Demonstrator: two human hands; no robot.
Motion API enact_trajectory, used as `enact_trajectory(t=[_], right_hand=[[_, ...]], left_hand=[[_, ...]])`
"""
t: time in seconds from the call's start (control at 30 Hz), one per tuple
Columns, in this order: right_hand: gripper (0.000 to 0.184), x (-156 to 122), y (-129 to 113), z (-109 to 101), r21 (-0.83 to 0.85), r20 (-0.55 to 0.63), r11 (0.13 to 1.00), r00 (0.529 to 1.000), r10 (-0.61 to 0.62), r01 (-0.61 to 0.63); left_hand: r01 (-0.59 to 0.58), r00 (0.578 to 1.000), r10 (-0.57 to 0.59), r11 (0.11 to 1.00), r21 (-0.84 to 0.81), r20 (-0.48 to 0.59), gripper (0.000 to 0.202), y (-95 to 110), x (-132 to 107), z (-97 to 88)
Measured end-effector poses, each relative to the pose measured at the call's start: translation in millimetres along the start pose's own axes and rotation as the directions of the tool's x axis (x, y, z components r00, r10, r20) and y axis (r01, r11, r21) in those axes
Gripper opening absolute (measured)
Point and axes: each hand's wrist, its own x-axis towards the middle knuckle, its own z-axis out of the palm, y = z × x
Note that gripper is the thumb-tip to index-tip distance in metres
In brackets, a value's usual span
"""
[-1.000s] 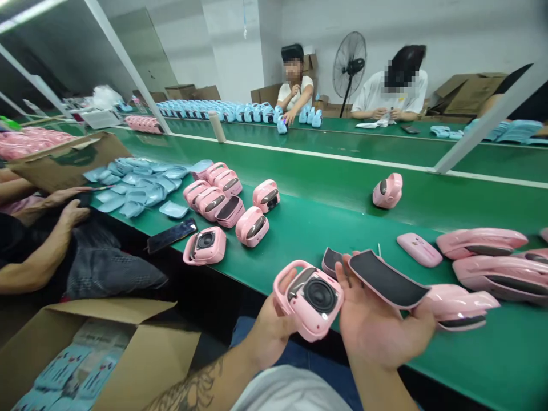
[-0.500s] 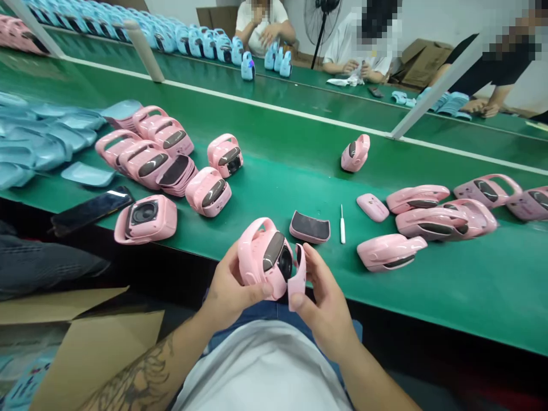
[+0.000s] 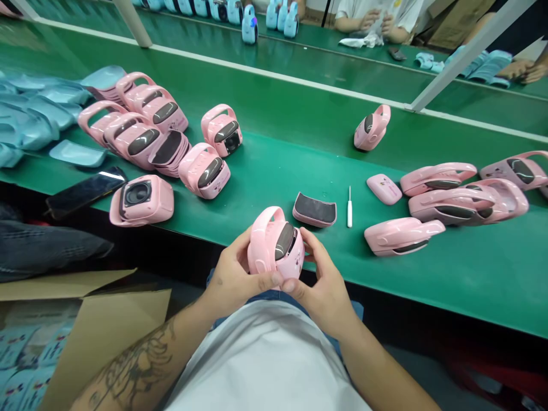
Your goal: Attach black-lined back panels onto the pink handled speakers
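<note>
Pink plastic portable speaker (image 3: 276, 246) is held over the near edge of the green table (image 3: 471, 285), with its handle toward the far side. Left hand (image 3: 233, 274) and right hand (image 3: 322, 291) both grasp it from the sides, fingers curled and thumbs close together at the front. If the grip becomes uneven, the smooth shell may slip and fall past the edge. The small screwdriver (image 3: 349, 208) lying nearby could be knocked by a careless elbow or wrist.

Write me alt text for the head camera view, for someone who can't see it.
The left hand and right hand hold a pink handled speaker above the edge of a green workbench. Nearby lie more pink casings, a small white screwdriver and a dark-padded pink panel.
</note>
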Motion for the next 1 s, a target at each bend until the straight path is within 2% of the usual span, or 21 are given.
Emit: enact_trajectory(t=[0.13, 0.37, 0.53, 0.6, 0.67, 0.73, 0.77, 0.83, 0.9, 1.0], right_hand=[[0.101, 0.0, 0.2, -0.4, 0.035, 0.013, 0.999, 0.999, 0.034, -0.034], [0.109, 2.3, -2.0, -4.3, -0.078, 0.050, 0.997, 0.999, 0.015, -0.011], [0.119, 1.4, -1.1, -7.5, -0.203, 0.063, 0.979, 0.997, 0.034, -0.020], [0.123, -1.0, -0.6, -11.0, -0.294, 0.092, 0.956, 0.996, 0.009, 0.019], [0.120, -1.9, -0.6, -16.6, -0.399, 0.146, 0.907, 0.986, -0.084, 0.136], [0.108, 0.5, -1.5, -23.4, -0.492, 0.224, 0.800, 0.938, -0.265, 0.344], [0.099, 3.1, -2.2, -26.8, -0.519, 0.278, 0.719, 0.887, -0.368, 0.461], [0.085, 10.0, -4.0, -32.8, -0.524, 0.392, 0.550, 0.758, -0.522, 0.650], [0.074, 17.0, -5.7, -36.9, -0.503, 0.470, 0.438, 0.661, -0.586, 0.745], [0.065, 23.0, -7.5, -40.2, -0.487, 0.499, 0.395, 0.619, -0.606, 0.779]], left_hand=[[0.016, 1.000, -0.016, 0.998, 0.060, 0.014, 0.089, 0.1, -3.3, 1.3], [-0.013, 0.995, 0.004, 0.995, 0.095, 0.098, 0.089, -4.0, -4.2, 3.9], [0.107, 0.992, -0.110, 0.993, 0.047, 0.068, 0.084, -1.8, -5.0, 8.0], [0.136, 0.990, -0.136, 0.991, 0.012, 0.047, 0.081, -1.1, -5.0, 7.8], [0.144, 0.990, -0.143, 0.989, -0.035, 0.017, 0.081, -2.4, -4.3, 5.2], [0.168, 0.986, -0.169, 0.981, -0.098, -0.002, 0.081, -5.4, -3.2, 1.4], [0.186, 0.982, -0.188, 0.974, -0.133, -0.002, 0.081, -7.1, -2.6, -0.3], [0.221, 0.975, -0.221, 0.956, -0.191, 0.018, 0.078, -9.7, -1.3, -2.3], [0.246, 0.969, -0.242, 0.943, -0.227, 0.045, 0.074, -10.5, 0.0, -1.7], [0.262, 0.965, -0.246, 0.926, -0.270, 0.092, 0.068, -9.1, 1.9, 2.0]])
